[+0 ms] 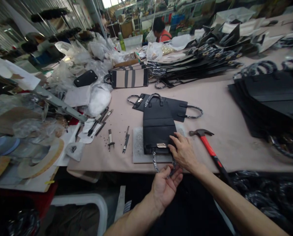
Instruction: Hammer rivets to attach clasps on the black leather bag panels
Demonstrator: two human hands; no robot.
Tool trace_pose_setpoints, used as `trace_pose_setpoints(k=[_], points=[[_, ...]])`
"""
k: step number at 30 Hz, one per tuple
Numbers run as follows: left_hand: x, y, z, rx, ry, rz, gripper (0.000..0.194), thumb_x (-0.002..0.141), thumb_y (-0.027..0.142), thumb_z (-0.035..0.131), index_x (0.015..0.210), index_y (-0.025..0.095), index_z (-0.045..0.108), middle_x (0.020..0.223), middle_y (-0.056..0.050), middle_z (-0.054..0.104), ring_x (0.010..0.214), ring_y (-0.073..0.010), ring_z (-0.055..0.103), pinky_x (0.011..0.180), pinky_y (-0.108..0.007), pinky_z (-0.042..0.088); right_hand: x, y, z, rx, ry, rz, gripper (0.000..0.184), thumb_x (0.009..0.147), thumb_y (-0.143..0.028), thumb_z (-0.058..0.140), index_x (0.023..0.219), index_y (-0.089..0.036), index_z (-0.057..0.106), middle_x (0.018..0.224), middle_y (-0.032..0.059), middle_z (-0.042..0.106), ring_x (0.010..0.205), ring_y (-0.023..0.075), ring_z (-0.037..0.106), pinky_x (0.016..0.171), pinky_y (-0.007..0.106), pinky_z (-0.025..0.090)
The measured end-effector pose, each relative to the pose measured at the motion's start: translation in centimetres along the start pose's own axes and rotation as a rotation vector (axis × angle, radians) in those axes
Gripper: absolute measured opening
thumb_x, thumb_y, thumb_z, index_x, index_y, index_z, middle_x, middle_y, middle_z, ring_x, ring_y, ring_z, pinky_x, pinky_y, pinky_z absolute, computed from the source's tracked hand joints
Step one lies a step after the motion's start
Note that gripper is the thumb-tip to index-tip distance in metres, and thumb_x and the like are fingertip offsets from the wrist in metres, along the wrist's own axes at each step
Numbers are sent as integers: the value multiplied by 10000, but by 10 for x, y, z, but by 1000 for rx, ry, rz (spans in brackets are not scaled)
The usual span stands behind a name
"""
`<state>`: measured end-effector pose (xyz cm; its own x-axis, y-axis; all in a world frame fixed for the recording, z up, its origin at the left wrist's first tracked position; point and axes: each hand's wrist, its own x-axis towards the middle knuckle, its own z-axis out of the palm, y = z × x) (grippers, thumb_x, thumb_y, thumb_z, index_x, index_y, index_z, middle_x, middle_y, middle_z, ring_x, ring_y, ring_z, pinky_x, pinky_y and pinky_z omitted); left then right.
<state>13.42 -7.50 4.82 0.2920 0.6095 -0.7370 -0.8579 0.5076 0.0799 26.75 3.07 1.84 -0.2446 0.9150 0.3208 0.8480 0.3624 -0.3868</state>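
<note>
Holds the near strap (pixel 154 161) of a black bag (pixel 157 131) in the left hand (pixel 164 186), palm up, with fingers curled loosely around it. Touches the bag's right edge with the right hand (pixel 184 151), fingers spread wide. Has the black bag lying on a gray slab (pixel 138 147) at the near side of the table (pixel 122 105), with a shiny clasp (pixel 161 145) at the near end and a far strap (pixel 154 95) at the other. Has a second bag (pixel 181 106) partly under its far end. Has a red and black hammer (pixel 206 142) on the right, and thin tools (pixel 126 142) on the left. Shows a bag pile (pixel 271 95) farther right and a person (pixel 164 35) in red far back.
</note>
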Motion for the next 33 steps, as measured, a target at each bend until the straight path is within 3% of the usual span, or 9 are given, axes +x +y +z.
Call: trace_pose_setpoints(k=[6, 10, 18, 23, 25, 28, 29, 31, 33], points=[[13, -20, -6, -28, 91, 35, 141, 936, 29, 538, 870, 123, 618, 975, -103, 709, 933, -210, 737, 838, -309, 581, -17, 0, 14, -47, -90, -88, 440, 1022, -314, 462, 1412, -142, 572, 1549, 196, 461, 1471, 396, 366, 1165, 622, 343], [12, -16, -11, -27, 107, 13, 106, 921, 40, 538, 921, 116, 611, 965, -109, 704, 902, -224, 737, 802, -315, 570, -22, -1, 18, -76, -41, -95, 427, 1031, -330, 454, 1401, -154, 573, 1530, 174, 494, 1451, 388, 402, 1155, 610, 353], [29, -13, -24, 71, -6, -34, 262, 721, 59, 602, 976, 118, 623, 1006, -135, 697, 844, -262, 729, 837, -394, 507, -24, 6, 30, -99, 55, -111, 446, 1034, -363, 417, 1365, -126, 599, 1466, 188, 561, 1392, 409, 474, 1114, 630, 392], [21, -9, -52, 265, -82, -75, 350, 687, 235, 719, 1008, 101, 678, 961, -165, 685, 812, -271, 712, 810, -428, 520, -23, 12, 34, -68, 61, -135, 481, 1015, -380, 401, 1392, -151, 593, 1467, 185, 560, 1387, 410, 480, 1106, 642, 401], [7, 11, -66, 445, -82, -98, 399, 652, 286, 767, 998, 109, 678, 895, -155, 689, 757, -284, 712, 745, -425, 537, -22, 15, 35, -60, 65, -164, 486, 1015, -399, 395, 1356, -133, 616, 1454, 195, 569, 1372, 419, 491, 1095, 635, 414], [-19, 75, -72, 855, 34, 15, 336, 709, 338, 805, 931, 124, 673, 793, -139, 699, 633, -253, 687, 622, -333, 504, -20, 18, 36, -70, 66, -189, 492, 1018, -413, 385, 1322, -114, 632, 1441, 207, 574, 1362, 431, 492, 1087, 631, 418], [-26, 105, -68, 975, 144, 164, 259, 750, 324, 793, 866, 125, 675, 746, -127, 693, 600, -225, 666, 594, -291, 474, -20, 19, 37, -72, 67, -187, 492, 1018, -413, 385, 1323, -116, 630, 1443, 206, 571, 1366, 432, 487, 1091, 632, 413], [-34, 168, -55, 1140, 401, 640, 131, 804, 230, 770, 773, 135, 686, 657, -81, 652, 580, -189, 623, 592, -261, 452, -20, 18, 37, -78, 74, -176, 483, 1019, -410, 390, 1330, -126, 626, 1450, 199, 565, 1376, 425, 479, 1104, 629, 403], [-33, 228, -38, 1171, 577, 977, 152, 755, 117, 809, 717, 169, 671, 703, -47, 629, 799, -214, 663, 725, -243, 494, -21, 15, 36, -90, 75, -168, 470, 1028, -405, 392, 1330, -127, 623, 1454, 194, 561, 1373, 414, 486, 1113, 621, 399]])
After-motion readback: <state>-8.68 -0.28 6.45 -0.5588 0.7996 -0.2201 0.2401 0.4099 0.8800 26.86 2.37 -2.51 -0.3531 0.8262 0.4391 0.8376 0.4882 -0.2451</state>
